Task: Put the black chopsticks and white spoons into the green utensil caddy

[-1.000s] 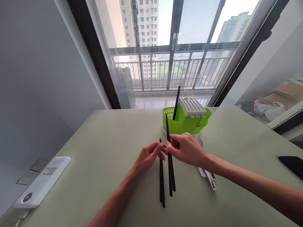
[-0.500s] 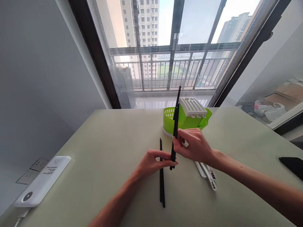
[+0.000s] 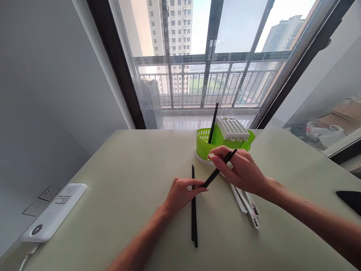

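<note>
My right hand (image 3: pixel 242 169) grips a pair of black chopsticks (image 3: pixel 217 172), tilted with the top end leaning right and the lower end down by my left hand. My left hand (image 3: pixel 182 192) is closed, its fingertips pinching the lower end of that pair, and rests over another pair of black chopsticks (image 3: pixel 194 222) lying flat on the pale green table (image 3: pixel 118 188). Just behind my right hand stands a green utensil holder (image 3: pixel 205 145) with a white slotted top (image 3: pixel 232 128); black chopsticks (image 3: pixel 213 118) stand upright in it.
White utensils with printed handles (image 3: pixel 248 205) lie on the table under my right wrist. A white power strip (image 3: pixel 53 212) sits at the left table edge. A black flat object (image 3: pixel 349 197) lies at the far right. A window and balcony railing are behind the table.
My right hand tipped the held chopsticks from upright to leaning right. My left hand shifted slightly and now pinches their lower end. The pair on the table stayed put.
</note>
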Tool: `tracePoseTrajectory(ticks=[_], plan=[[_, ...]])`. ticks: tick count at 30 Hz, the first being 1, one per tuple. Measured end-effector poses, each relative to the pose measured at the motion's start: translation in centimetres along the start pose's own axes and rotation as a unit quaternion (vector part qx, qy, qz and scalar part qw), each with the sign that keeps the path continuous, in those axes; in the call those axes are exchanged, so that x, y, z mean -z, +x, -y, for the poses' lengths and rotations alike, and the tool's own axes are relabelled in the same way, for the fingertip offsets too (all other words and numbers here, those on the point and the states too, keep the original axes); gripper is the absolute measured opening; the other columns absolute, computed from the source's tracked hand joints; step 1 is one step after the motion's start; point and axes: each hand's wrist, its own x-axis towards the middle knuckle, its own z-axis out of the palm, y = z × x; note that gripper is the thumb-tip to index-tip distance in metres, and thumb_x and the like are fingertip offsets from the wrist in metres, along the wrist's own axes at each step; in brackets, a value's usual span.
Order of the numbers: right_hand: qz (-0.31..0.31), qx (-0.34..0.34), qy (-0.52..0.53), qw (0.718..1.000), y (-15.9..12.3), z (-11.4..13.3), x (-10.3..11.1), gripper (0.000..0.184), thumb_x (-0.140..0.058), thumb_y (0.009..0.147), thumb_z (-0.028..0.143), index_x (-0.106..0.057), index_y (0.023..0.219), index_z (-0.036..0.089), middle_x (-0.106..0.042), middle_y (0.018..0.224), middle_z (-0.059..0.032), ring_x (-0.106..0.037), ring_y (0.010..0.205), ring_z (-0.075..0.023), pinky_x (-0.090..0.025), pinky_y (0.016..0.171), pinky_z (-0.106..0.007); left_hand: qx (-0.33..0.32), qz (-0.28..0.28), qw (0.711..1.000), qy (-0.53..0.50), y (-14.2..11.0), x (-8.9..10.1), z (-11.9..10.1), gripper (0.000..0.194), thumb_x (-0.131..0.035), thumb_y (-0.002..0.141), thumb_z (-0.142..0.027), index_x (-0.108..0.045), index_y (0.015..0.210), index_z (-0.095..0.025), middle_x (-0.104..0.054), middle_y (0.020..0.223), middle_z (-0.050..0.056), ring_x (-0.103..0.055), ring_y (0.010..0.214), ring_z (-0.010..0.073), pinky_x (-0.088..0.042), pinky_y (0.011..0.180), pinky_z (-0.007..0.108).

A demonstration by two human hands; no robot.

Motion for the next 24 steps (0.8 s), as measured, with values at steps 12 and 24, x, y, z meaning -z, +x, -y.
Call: tracePoseTrajectory(ticks=[12,24], plan=[[0.038,0.001,0.052,0.998,0.04,0.28,-0.08,0.031,-0.044,0.106,0.032,-0.060,0.082,0.020,-0.064,0.067,0.0017,-0.052,0.055,-0.0101,-0.039,0.057,-0.023,0.022,0.024,0.999,0.003,0.03,0.14,-0.05,0.014,-0.079,0.083,-0.038,-0.084,0.093,-0.030,-0.081,0.085,-0.005,-0.065,0.068,0.0130,-0.050,0.075,0.024],[0.056,-0.055,0.114,0.990,-0.21,0.30,-0.45,0.029,-0.048,0.105,0.034,-0.059,0.082,0.021,-0.062,0.060,0.0050,-0.060,0.051,-0.0094,-0.045,0.058,-0.022,0.013,0.033,0.999,-0.021,0.04,0.15,-0.07,0.016,-0.077,0.084,-0.040,-0.084,0.094,-0.029,-0.081,0.086,-0.004,-0.065,0.066,0.0135,-0.052,0.074,0.025]])
